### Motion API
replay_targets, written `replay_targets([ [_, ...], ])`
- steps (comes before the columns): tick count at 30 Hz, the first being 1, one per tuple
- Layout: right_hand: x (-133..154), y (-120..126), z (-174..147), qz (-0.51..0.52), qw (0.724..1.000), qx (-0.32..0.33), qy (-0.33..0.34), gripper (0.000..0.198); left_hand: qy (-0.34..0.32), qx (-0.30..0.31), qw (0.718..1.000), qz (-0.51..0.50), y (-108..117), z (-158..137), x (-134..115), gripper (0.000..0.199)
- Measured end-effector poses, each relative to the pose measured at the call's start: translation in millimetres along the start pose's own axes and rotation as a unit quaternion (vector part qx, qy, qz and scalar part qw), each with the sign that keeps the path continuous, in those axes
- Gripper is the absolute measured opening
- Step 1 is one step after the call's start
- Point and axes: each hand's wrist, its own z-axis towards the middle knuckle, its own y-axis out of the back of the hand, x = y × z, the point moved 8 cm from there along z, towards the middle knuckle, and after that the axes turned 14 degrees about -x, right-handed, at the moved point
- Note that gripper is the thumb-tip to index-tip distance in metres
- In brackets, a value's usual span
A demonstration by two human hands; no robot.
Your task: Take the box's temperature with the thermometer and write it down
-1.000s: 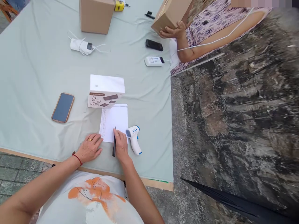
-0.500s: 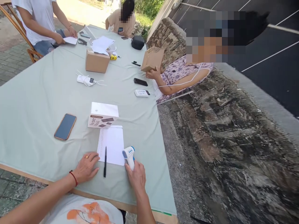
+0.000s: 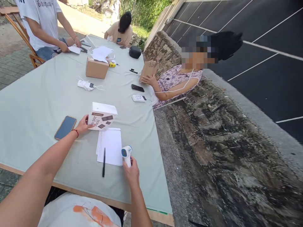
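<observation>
My left hand (image 3: 83, 124) is stretched forward to a white box (image 3: 104, 116) with brown print. Its thumb lies on the printed front and the fingers grip the left side, partly hidden by the box. In my right hand (image 3: 132, 170) is a white and blue infrared thermometer (image 3: 127, 154), held upright by its handle near the table's right side. Between my arms lie white paper sheets (image 3: 112, 148), with a black pen (image 3: 103, 164) across their lower left part. A smartphone (image 3: 65, 127) in an orange-edged case rests left of my left hand.
A white corded device (image 3: 85, 85), a cardboard box (image 3: 96, 68) with papers on top, a black phone (image 3: 137, 88) and a white device (image 3: 139, 98) lie farther up the cloth-covered table (image 3: 42, 104). A person at the right holds a cardboard piece (image 3: 148, 70); two others sit beyond.
My left hand has left the paper's edge, moved forward and taken hold of the white box, which is slightly turned. The right hand still holds the thermometer. The view has shifted a little.
</observation>
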Motion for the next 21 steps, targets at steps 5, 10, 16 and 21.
replay_targets([
  [5, 53, -25, -37, 0.266, 0.954, 0.116, -0.079, 0.048, -0.012, -0.066, 0.996, 0.061, 15, -29, 2, 0.067],
  [10, 116, -72, -60, 0.342, 0.909, 0.219, -0.094, 0.044, -0.127, -0.061, 0.973, 0.185, 9, -45, -12, 0.062],
  [16, 134, -105, -63, 0.313, 0.915, 0.240, -0.084, 0.044, -0.171, -0.078, 0.958, 0.215, 6, -49, -11, 0.058],
  [21, 136, -105, -63, 0.293, 0.929, 0.221, -0.051, 0.044, -0.159, -0.090, 0.960, 0.214, 6, -51, -4, 0.060],
])
